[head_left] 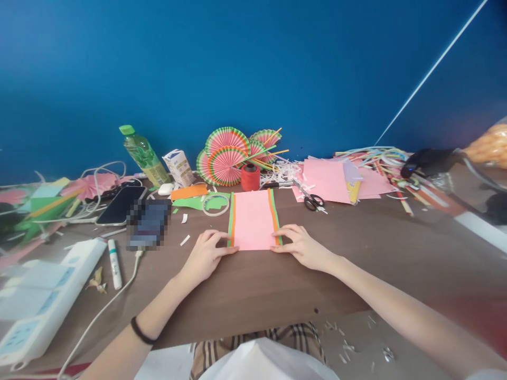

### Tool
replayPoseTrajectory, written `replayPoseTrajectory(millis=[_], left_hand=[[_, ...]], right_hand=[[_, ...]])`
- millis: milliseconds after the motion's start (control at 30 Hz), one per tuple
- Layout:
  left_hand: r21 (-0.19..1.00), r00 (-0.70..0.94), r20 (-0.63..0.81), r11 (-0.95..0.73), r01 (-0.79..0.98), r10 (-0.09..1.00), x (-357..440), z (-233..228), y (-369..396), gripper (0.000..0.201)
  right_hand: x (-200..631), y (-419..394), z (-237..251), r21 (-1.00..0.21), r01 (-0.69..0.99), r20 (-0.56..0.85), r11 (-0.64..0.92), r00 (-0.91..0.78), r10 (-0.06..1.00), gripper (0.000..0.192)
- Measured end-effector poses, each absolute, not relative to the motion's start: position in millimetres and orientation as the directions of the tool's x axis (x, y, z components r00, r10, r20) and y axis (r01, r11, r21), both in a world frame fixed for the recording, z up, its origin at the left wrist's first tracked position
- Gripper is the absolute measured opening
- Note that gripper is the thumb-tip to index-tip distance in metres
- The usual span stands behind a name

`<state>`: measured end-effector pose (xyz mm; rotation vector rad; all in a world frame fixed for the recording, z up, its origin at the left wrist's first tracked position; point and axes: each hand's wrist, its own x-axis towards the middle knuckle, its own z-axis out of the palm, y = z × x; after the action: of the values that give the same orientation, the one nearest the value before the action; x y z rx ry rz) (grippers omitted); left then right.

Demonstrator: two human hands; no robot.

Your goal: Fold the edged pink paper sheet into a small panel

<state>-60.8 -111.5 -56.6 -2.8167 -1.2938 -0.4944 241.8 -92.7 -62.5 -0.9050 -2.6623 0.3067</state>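
Two hands pin my pink sheet (253, 219) at its near corners: left hand (206, 256), right hand (303, 245), fingers flat, gripping nothing; long axis runs from the table's (257, 285) near edge.

A pink sheet of paper (253, 219) with green and orange strips down both long sides lies flat on the brown table (356, 264). The left hand (206, 256) presses fingertips on the near left corner of the sheet and the right hand (303, 245) on the near right corner. Beyond the sheet stands a red spool (250, 177) with folded paper fans (226, 155) behind it; scissors (312, 200) lie right of the sheet, a tape ring (216, 205) and phone (121, 205) to its left.
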Motion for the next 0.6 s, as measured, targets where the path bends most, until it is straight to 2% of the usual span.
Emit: replayPoseTrajectory(millis=[300,500,600], left_hand=[[0.189,0.625,0.237,-0.666,0.721,0.744,-72.5,-54.2,-117.0,0.04],[0.192,0.64,0.266,-0.691,0.697,0.721,-66.7,-51.5,-110.4,0.022],[0.115,0.665,0.295,-0.716,0.689,0.687,-62.9,-51.1,-106.0,0.022]], right_hand=[[239.5,-95.2,-58.8,-0.362,0.545,0.284,0.756,-0.708,0.646,0.017],[236.3,-86.2,-58.5,-0.413,0.525,0.241,0.744,-0.725,0.646,0.015],[236.0,-82.6,-54.4,-0.375,0.509,0.237,0.774,-0.755,0.612,0.018]])
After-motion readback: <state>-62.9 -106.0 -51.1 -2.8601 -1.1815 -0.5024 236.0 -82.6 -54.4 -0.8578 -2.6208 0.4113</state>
